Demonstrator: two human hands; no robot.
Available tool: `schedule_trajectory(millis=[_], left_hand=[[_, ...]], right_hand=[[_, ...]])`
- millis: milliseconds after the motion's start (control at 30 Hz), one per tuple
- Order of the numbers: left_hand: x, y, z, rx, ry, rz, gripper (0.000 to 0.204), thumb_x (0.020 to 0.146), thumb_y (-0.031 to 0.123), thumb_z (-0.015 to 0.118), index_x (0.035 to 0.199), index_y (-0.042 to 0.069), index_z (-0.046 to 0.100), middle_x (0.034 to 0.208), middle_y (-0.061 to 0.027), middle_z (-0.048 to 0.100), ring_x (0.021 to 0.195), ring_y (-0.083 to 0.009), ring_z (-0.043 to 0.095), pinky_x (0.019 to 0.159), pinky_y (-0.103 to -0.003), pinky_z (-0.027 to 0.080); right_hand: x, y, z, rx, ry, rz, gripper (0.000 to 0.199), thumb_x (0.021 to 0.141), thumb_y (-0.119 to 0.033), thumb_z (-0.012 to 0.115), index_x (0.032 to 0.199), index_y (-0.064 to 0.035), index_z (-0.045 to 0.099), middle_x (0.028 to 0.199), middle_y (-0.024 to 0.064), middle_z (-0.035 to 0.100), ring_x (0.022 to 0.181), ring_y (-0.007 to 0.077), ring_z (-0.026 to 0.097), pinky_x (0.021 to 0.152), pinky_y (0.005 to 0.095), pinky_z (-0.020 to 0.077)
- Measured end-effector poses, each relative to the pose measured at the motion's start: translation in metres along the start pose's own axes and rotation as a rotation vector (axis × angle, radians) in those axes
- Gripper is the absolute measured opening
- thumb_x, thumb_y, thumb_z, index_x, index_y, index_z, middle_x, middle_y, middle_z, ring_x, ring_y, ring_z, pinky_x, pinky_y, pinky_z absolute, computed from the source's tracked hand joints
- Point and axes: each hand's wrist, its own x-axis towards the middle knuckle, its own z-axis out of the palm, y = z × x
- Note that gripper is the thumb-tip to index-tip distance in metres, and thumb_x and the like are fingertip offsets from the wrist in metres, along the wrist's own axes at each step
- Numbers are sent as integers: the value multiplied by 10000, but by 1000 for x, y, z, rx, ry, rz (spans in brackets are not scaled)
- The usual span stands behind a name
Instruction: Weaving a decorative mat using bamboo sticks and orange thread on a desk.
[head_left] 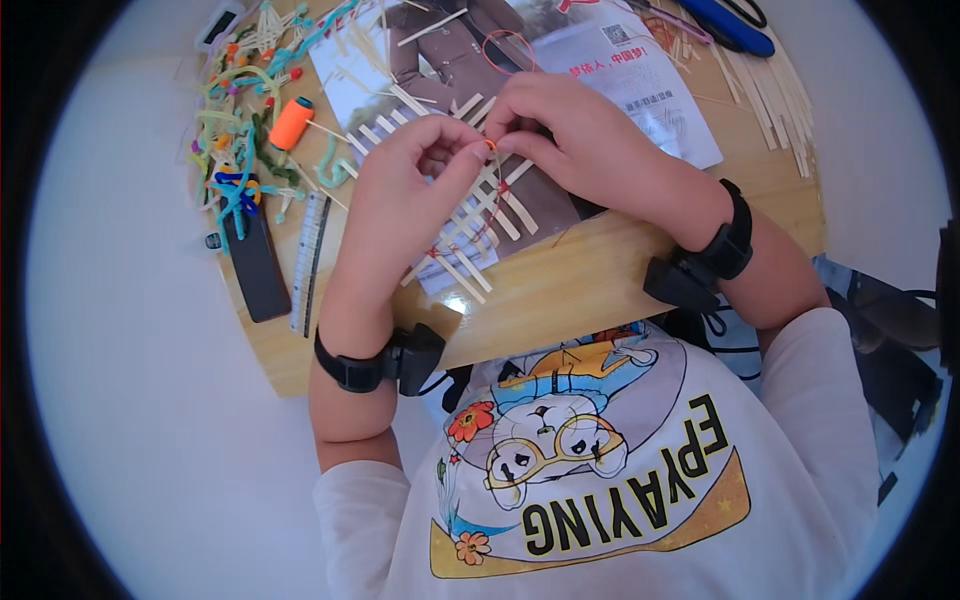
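Observation:
My left hand (420, 175) is closed, thumb and forefinger pinching a thin orange-red thread (491, 146) bent into a small loop. Fingertips of my right hand (565, 125) are pinched together at the loop's other side, apparently on the same thread. Just under both hands lies a criss-cross lattice of pale, flat wooden strips (515, 215), partly hidden by them. Red thread wraps some of its crossings, and a loose length curves over its near part. The lattice rests on a glossy printed sheet (690, 135).
On the left are an orange thread spool (292, 123), a ruler (308, 265), a dark phone-like slab (256, 265) and a heap of colourful fuzzy craft stems (235, 130). Loose strips (770, 95) and blue-handled scissors (730, 25) lie far right on the wooden table (590, 285).

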Motion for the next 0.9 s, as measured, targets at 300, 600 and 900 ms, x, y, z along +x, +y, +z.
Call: schedule_trajectory(millis=[300, 600, 900], left_hand=[[-4, -3, 7, 12, 14, 22, 155, 865, 124, 667, 938, -11, 643, 799, -14, 633, 729, -75, 567, 668, -219, 462], [-4, -4, 5, 30, 1, 8, 149, 849, 116, 658, 931, -8, 644, 801, -12, 628, 722, -77, 560, 666, -218, 459], [-4, -4, 5, 54, -1, 37, 153, 832, 102, 654, 933, -12, 647, 802, -12, 622, 721, -78, 548, 669, -221, 453]], right_hand=[[-8, -2, 0, 7, 6, -8, 76, 855, -49, 642, 915, -29, 599, 858, 80, 579, 759, 220, 573, 692, 322, 467], [-7, -4, -3, 61, 21, 98, 63, 881, -55, 615, 930, -29, 584, 847, 70, 556, 747, 186, 565, 685, 307, 457], [-6, -4, -4, 56, 8, 98, 78, 873, -70, 610, 932, -29, 578, 850, 99, 574, 788, 247, 577, 707, 346, 464]])
